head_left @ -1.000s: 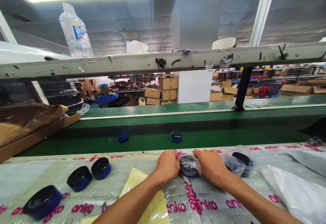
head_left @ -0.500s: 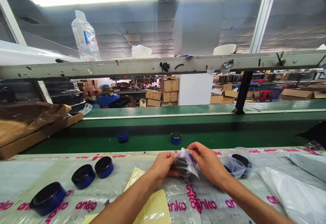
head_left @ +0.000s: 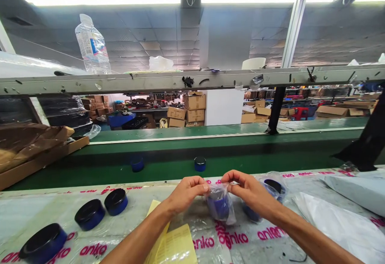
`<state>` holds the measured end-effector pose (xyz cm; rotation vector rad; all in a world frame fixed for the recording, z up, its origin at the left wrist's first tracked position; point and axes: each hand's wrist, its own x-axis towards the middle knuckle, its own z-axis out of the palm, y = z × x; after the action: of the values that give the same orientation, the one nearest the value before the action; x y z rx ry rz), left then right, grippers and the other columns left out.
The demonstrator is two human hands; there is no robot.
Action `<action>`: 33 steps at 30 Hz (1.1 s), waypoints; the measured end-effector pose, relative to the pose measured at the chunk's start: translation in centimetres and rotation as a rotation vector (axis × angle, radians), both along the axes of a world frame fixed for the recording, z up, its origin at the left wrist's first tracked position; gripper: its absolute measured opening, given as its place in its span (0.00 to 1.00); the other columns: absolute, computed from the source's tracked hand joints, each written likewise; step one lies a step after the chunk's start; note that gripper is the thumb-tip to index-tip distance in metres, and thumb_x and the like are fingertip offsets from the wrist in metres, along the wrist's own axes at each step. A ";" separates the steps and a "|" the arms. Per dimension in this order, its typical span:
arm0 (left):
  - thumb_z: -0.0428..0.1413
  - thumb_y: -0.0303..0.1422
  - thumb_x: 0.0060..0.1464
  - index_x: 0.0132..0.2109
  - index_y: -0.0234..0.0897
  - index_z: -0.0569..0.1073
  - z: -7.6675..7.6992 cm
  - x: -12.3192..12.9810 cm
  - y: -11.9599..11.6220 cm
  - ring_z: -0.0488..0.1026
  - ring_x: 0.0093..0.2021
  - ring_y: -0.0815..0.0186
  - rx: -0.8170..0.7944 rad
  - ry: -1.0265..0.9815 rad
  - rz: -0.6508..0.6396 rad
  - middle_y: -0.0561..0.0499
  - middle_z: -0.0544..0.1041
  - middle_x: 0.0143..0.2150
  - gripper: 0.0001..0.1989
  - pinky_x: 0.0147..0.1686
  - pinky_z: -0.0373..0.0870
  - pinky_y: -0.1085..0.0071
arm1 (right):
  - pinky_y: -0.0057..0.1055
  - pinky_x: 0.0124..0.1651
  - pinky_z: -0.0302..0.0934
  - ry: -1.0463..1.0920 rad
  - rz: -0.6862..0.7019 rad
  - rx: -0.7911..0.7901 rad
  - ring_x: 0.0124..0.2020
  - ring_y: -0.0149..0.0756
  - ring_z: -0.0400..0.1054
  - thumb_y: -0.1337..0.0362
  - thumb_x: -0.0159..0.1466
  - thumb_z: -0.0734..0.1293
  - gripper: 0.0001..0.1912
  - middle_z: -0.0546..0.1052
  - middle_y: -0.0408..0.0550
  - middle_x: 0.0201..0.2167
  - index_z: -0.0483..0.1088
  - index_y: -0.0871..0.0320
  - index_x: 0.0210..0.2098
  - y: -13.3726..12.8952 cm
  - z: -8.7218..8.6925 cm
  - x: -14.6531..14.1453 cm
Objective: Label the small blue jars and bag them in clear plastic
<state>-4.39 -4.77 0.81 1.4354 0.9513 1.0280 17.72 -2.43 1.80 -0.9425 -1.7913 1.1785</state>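
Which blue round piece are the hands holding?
The bagged blue piece at centre, its clear bag pinched by left hand and right hand; the others lie on the bench or green belt.

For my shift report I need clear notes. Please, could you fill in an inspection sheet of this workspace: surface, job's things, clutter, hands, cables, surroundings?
Surface: sheeting printed "anko" in pink; green surface behind it.
Job's things: blue container in a clear bag; three unbagged containers at left; two containers on the green surface; others near the right hand.
Clutter: yellow paper; white plastic at right.
Hands: left hand and right hand both pinch the clear bag's upper part.
Cables: thin wires near the ceiling lights.
Surroundings: bottle upright on a rail; cardboard boxes beyond.
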 end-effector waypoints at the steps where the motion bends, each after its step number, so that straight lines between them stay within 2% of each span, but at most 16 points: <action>1: 0.62 0.39 0.52 0.31 0.34 0.74 0.1 -0.2 -0.3 0.68 0.34 0.66 0.023 0.044 -0.012 0.52 0.74 0.31 0.12 0.40 0.62 0.70 | 0.31 0.40 0.59 -0.088 0.017 0.061 0.35 0.34 0.66 0.61 0.63 0.65 0.06 0.75 0.43 0.35 0.71 0.56 0.36 -0.1 0.0 0.6; 2: 0.62 0.36 0.52 0.30 0.34 0.75 0.2 -0.4 -0.6 0.67 0.35 0.66 0.058 0.101 -0.028 0.52 0.74 0.31 0.09 0.40 0.61 0.70 | 0.32 0.41 0.59 -0.183 0.033 0.125 0.37 0.35 0.66 0.65 0.63 0.63 0.05 0.75 0.43 0.36 0.71 0.55 0.37 -0.3 -0.1 1.1; 5: 0.60 0.29 0.53 0.32 0.37 0.76 0.6 -0.8 -1.7 0.68 0.37 0.65 0.260 0.399 -0.078 0.54 0.76 0.33 0.02 0.41 0.59 0.70 | 0.34 0.45 0.59 -0.430 0.049 0.337 0.41 0.37 0.67 0.75 0.57 0.61 0.13 0.75 0.44 0.38 0.71 0.55 0.36 -1.2 -0.5 2.3; 7: 0.59 0.29 0.56 0.35 0.39 0.77 0.9 -0.8 -2.3 0.69 0.37 0.66 0.418 0.619 -0.095 0.54 0.76 0.35 0.02 0.40 0.59 0.70 | 0.35 0.45 0.59 -0.514 0.035 0.455 0.41 0.37 0.67 0.78 0.55 0.60 0.16 0.75 0.45 0.38 0.70 0.55 0.37 -1.7 -0.8 2.6; 9: 0.59 0.29 0.57 0.36 0.40 0.76 1.3 -0.5 -2.7 0.69 0.37 0.67 0.503 0.731 -0.078 0.55 0.76 0.37 0.02 0.40 0.60 0.71 | 0.36 0.44 0.59 -0.546 0.015 0.527 0.40 0.38 0.66 0.78 0.55 0.59 0.16 0.75 0.45 0.38 0.70 0.55 0.37 -2.0 -0.7 2.7; 13: 0.61 0.24 0.53 0.36 0.39 0.75 1.7 0.5 -3.0 0.70 0.38 0.67 0.535 0.749 -0.037 0.55 0.76 0.38 0.05 0.39 0.60 0.72 | 0.37 0.45 0.61 -0.533 -0.063 0.494 0.41 0.38 0.68 0.76 0.59 0.57 0.14 0.75 0.46 0.39 0.69 0.55 0.38 -2.3 0.3 2.4; 16: 0.60 0.20 0.49 0.33 0.38 0.75 1.5 1.1 -3.0 0.70 0.37 0.67 0.495 0.666 0.006 0.56 0.76 0.35 0.08 0.39 0.61 0.73 | 0.40 0.50 0.62 -0.512 -0.103 0.426 0.47 0.41 0.69 0.66 0.67 0.57 0.12 0.76 0.49 0.46 0.69 0.55 0.46 -3.0 1.3 2.4; 18: 0.58 0.19 0.46 0.31 0.38 0.75 1.4 1.4 -2.9 0.70 0.36 0.67 0.411 0.585 0.039 0.55 0.77 0.33 0.08 0.38 0.62 0.72 | 0.43 0.55 0.60 -0.543 -0.050 0.428 0.55 0.45 0.66 0.55 0.67 0.63 0.21 0.72 0.52 0.56 0.65 0.54 0.57 -3.4 1.6 2.2; 20: 0.57 0.21 0.46 0.32 0.37 0.75 1.3 1.7 -2.9 0.71 0.35 0.67 0.297 0.476 0.055 0.54 0.77 0.32 0.07 0.36 0.64 0.73 | 0.44 0.57 0.59 -0.624 0.041 0.439 0.58 0.49 0.64 0.51 0.60 0.71 0.32 0.70 0.54 0.60 0.63 0.53 0.61 -3.6 1.6 1.7; 21: 0.58 0.22 0.46 0.33 0.36 0.75 1.3 1.8 -2.9 0.71 0.34 0.67 0.248 0.413 0.058 0.54 0.77 0.33 0.06 0.35 0.65 0.73 | 0.43 0.55 0.60 -0.668 0.068 0.444 0.56 0.50 0.65 0.53 0.58 0.73 0.31 0.71 0.54 0.58 0.66 0.53 0.59 -3.5 1.4 1.3; 24: 0.59 0.28 0.49 0.37 0.36 0.75 1.5 1.9 -3.4 0.72 0.34 0.67 0.184 0.285 0.075 0.53 0.77 0.35 0.06 0.33 0.66 0.73 | 0.38 0.46 0.62 -0.733 0.054 0.445 0.44 0.44 0.70 0.64 0.61 0.68 0.11 0.78 0.49 0.42 0.75 0.55 0.44 -2.7 0.4 -0.1; 25: 0.60 0.30 0.50 0.39 0.36 0.75 1.6 1.9 -3.7 0.73 0.34 0.67 0.185 0.278 0.097 0.52 0.77 0.36 0.07 0.34 0.67 0.73 | 0.36 0.43 0.61 -0.731 0.047 0.436 0.40 0.42 0.71 0.66 0.62 0.65 0.08 0.79 0.48 0.38 0.76 0.55 0.39 -2.4 0.0 -0.5; 29: 0.59 0.32 0.53 0.40 0.39 0.76 2.2 0.5 -4.7 0.76 0.40 0.65 0.238 0.361 0.213 0.51 0.79 0.41 0.06 0.36 0.70 0.74 | 0.32 0.36 0.59 -0.688 0.056 0.365 0.34 0.39 0.71 0.65 0.63 0.62 0.09 0.79 0.46 0.32 0.73 0.55 0.31 -1.0 -1.2 -1.2; 31: 0.58 0.32 0.55 0.39 0.40 0.76 2.7 -1.4 -4.7 0.76 0.40 0.67 0.313 0.526 0.272 0.53 0.79 0.42 0.04 0.36 0.71 0.76 | 0.31 0.34 0.59 -0.662 0.017 0.336 0.32 0.39 0.71 0.61 0.64 0.61 0.10 0.79 0.45 0.30 0.72 0.55 0.30 -0.3 -1.0 -0.8; 33: 0.57 0.32 0.57 0.38 0.41 0.76 3.5 -4.5 -4.0 0.76 0.40 0.68 0.398 0.770 0.359 0.54 0.79 0.41 0.03 0.38 0.72 0.76 | 0.31 0.33 0.59 -0.645 -0.036 0.308 0.31 0.39 0.71 0.57 0.64 0.60 0.12 0.78 0.45 0.28 0.71 0.54 0.30 0.5 -0.5 -0.1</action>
<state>-8.91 -8.73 4.26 2.1150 1.6679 0.9566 17.60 -1.90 1.32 -1.2460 -2.3576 0.5686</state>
